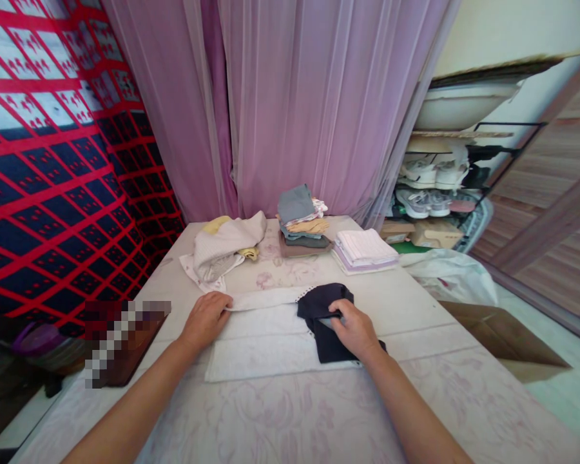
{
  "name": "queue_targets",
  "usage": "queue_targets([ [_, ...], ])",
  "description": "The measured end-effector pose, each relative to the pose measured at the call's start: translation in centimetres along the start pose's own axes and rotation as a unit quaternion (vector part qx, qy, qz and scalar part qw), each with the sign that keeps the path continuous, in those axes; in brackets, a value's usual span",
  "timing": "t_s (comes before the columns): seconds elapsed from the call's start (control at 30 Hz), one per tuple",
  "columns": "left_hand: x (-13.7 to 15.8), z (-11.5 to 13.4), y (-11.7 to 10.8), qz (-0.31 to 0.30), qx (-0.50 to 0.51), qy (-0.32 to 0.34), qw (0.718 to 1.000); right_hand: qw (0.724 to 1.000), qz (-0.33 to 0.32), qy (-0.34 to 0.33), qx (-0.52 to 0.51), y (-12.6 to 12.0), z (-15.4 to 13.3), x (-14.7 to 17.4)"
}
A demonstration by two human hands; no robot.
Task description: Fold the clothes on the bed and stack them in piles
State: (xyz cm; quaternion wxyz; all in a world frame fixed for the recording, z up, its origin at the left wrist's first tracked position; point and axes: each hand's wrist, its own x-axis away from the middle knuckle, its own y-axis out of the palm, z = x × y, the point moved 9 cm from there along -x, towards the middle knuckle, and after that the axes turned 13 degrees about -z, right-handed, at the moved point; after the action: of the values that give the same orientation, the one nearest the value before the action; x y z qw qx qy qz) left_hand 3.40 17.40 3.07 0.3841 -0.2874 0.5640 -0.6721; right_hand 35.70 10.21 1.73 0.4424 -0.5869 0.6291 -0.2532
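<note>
A white cloth (263,351) lies spread on the table, its far edge folded over in a strip. My left hand (207,317) pinches the left end of that strip between thumb and fingers. Over the cloth's right end lies a dark, bunched piece of fabric (331,345); a dotted trim shows along its border with the white. Whether the two are one garment I cannot tell. My right hand (354,327) has its fingers closed on the dark fabric, with a bit of grey showing beside the thumb.
Behind the cloth are a loose heap of beige and yellow clothes (229,241), a folded clothes stack (302,222) and folded white and lilac cloths (365,250). A brown object (140,351) lies left. A shoe rack (435,174) and an open cardboard box (502,332) stand right.
</note>
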Motion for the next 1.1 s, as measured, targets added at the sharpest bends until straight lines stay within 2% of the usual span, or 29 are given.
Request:
queue_targets([
  [0.2, 0.5, 0.0, 0.3, 0.009, 0.004, 0.005, 1.000, 0.998, 0.018, 0.005, 0.053, 0.3, -0.2, 1.3],
  [0.43, 0.7, 0.1, 0.9, 0.005, 0.003, -0.011, 1.000, 0.997, 0.026, 0.029, 0.061, 0.0, 0.6, 1.5],
  [0.57, 0.8, 0.1, 1.2, -0.006, -0.003, -0.006, 1.000, 0.997, 0.020, 0.022, 0.077, -0.3, 0.4, 1.6],
  [0.7, 1.0, 0.3, 1.2, -0.006, -0.014, 0.006, 1.000, 0.994, 0.003, 0.042, 0.103, -0.3, 0.8, 1.6],
  [1.0, 1.1, 0.1, 1.7, -0.042, -0.009, -0.008, 0.999, 0.993, -0.032, 0.047, 0.106, 0.0, 1.1, 1.5],
  [1.1, 1.3, 0.1, 1.4, -0.032, 0.007, -0.017, 0.999, 0.995, -0.003, 0.064, 0.082, -0.9, 1.7, 1.5],
])
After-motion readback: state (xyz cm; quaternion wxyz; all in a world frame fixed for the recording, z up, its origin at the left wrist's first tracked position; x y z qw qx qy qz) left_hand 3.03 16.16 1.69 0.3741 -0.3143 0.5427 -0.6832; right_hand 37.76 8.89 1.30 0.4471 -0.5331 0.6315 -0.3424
